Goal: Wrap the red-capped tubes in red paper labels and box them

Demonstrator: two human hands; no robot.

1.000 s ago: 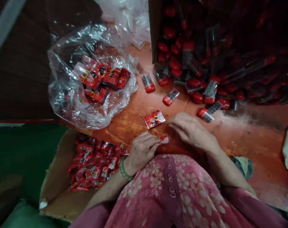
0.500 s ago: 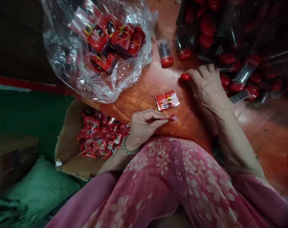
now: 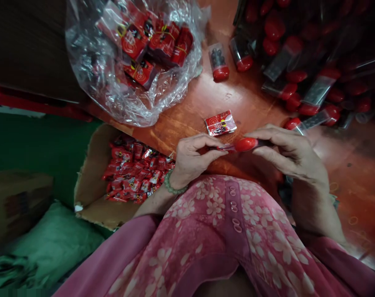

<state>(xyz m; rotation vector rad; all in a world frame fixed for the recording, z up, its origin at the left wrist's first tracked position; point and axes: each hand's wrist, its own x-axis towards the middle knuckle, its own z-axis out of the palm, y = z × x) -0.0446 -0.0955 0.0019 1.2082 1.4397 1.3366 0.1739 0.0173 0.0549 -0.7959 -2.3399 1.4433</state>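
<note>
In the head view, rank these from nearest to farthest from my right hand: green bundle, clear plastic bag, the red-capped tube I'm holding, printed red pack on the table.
1. Red-capped tube: held in the right hand.
2. Printed red pack: on the table, left of that hand.
3. Clear plastic bag: farther left, higher up.
4. Green bundle: lower left.
</note>
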